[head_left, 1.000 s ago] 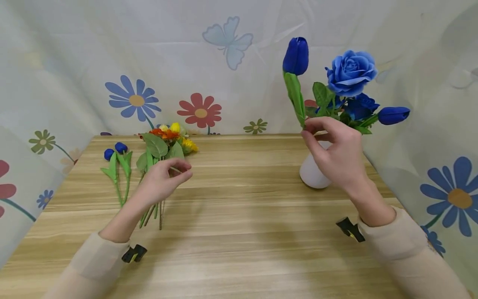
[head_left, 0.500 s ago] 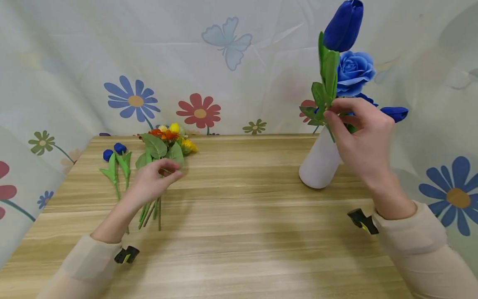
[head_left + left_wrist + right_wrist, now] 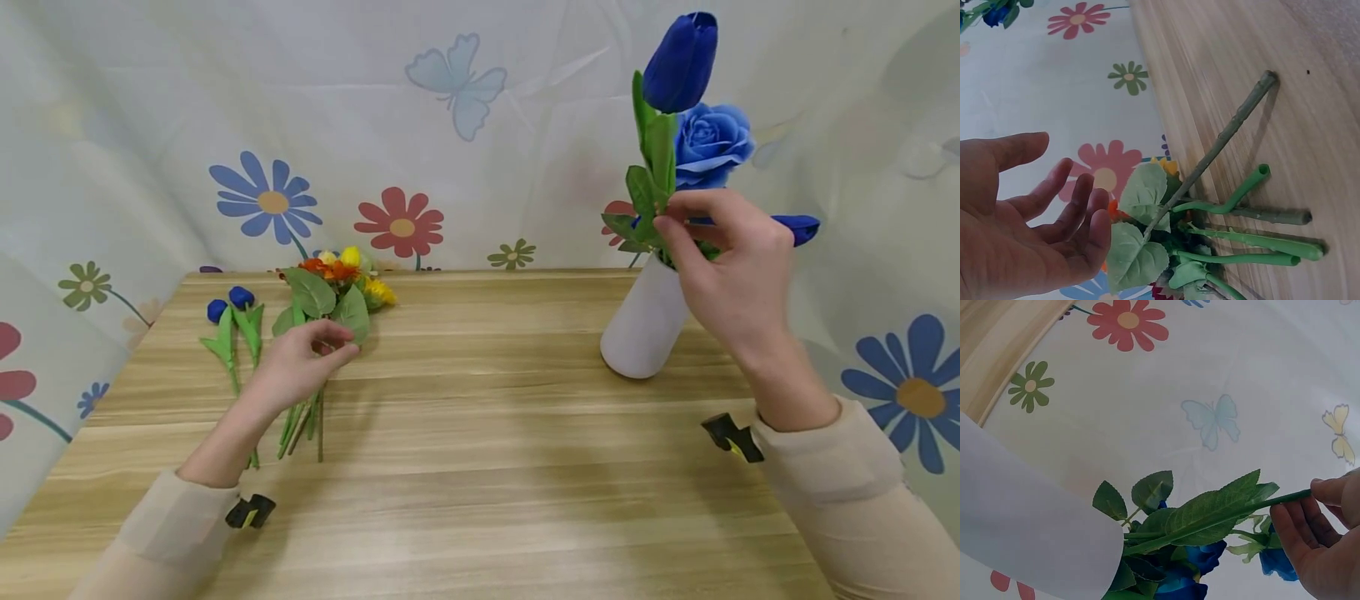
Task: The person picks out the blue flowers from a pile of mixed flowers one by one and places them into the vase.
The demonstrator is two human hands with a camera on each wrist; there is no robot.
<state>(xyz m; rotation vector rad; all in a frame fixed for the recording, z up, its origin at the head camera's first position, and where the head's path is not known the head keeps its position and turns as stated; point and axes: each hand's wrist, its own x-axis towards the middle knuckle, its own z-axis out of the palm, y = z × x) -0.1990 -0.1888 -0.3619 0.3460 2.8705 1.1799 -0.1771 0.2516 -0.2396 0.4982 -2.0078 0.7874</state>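
Note:
My right hand [image 3: 738, 271] pinches the green stem of a blue tulip [image 3: 681, 62] between thumb and fingers, its bloom pointing up. In the right wrist view the stem [image 3: 1210, 522] runs down into the mouth of the white vase [image 3: 1041, 519]. That vase [image 3: 643, 325] stands upright and also holds a light blue rose [image 3: 712, 146], darker blue blooms [image 3: 1182, 584] and another blue tulip [image 3: 797, 227]. My left hand [image 3: 300, 362] holds nothing, its fingers loosely bent over the bunch of mixed flowers [image 3: 322, 292]. Below it, the bunch's cut stems [image 3: 1229, 140] lie on the wood.
Two blue tulips [image 3: 228, 308] lie at the left of the wooden table [image 3: 480, 467], beside the mixed bunch with orange and yellow blooms. A curtain [image 3: 525, 167] printed with flowers and butterflies hangs behind the table and along its sides.
My right hand has carried the tulip rightward over the vase, and its stem has gone down into the mouth. My left hand has drawn back slightly to the left.

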